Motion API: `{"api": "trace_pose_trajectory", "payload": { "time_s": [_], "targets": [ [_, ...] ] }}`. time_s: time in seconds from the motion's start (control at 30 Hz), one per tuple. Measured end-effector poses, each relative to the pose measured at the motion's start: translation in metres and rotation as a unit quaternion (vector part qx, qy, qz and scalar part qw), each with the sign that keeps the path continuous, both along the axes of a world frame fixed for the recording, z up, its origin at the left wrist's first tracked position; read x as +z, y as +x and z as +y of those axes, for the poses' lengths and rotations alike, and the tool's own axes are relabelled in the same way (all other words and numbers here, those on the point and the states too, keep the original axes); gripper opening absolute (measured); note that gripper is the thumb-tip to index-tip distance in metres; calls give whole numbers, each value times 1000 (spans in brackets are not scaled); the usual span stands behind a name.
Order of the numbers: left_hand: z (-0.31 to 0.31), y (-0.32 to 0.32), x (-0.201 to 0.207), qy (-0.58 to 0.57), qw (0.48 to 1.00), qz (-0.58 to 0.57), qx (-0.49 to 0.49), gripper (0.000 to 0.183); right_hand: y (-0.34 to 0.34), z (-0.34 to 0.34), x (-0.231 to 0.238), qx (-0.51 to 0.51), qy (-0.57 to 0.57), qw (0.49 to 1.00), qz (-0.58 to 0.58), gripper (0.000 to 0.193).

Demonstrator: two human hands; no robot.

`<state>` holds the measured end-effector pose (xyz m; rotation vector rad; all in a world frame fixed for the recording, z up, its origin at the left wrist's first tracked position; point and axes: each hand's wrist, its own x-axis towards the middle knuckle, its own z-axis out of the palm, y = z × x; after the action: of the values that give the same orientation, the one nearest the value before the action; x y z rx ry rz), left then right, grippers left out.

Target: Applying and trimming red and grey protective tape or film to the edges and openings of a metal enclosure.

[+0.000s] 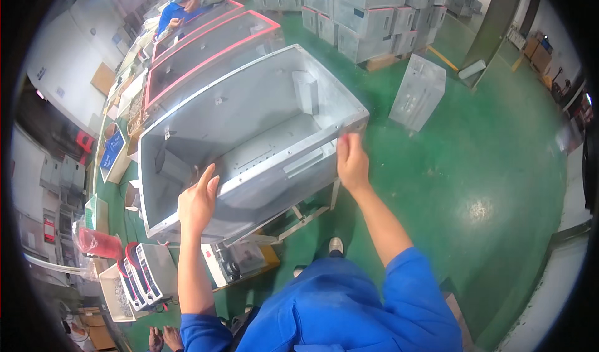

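In front of me a large grey sheet-metal box (262,102) lies with its open side up, on a metal stand. My left hand (198,205) is at the near rim toward the box's left end. Its index finger and thumb stretch out over the opening, apart from each other; the other fingers are mostly hidden. At the near right corner my right hand (354,163) has its fingers curled against the box's edge. A long slot (306,163) shows in the near wall. Inside are small brackets and a row of holes.
Red-rimmed boxes (206,49) stand beyond, with a person in blue (178,15) behind. Grey metal boxes (368,24) are stacked far right; one box (418,93) stands alone on the green floor. At left are bins, a red roll (100,243) and power units (146,274). Another person's hands (163,338) show bottom left.
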<state>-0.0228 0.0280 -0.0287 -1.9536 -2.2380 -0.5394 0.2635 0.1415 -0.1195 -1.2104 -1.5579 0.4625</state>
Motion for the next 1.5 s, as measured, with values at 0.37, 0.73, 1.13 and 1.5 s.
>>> {"api": "trace_pose_trajectory", "payload": {
  "time_s": [0.37,0.73,1.13,1.5],
  "targets": [
    [0,2,1,11,1000,9,-8,30,-5,0,2,-22,-18,999,18,26],
    [-1,1,1,-4,1000,0,-2,31,1,7,-4,-73,31,996,-51,24],
    [1,1,1,0,1000,8,-3,31,4,-3,6,-118,176,975,-69,27],
    [0,-1,-4,25,999,10,-19,29,8,-4,8,-130,153,977,-69,20]
  ]
}}
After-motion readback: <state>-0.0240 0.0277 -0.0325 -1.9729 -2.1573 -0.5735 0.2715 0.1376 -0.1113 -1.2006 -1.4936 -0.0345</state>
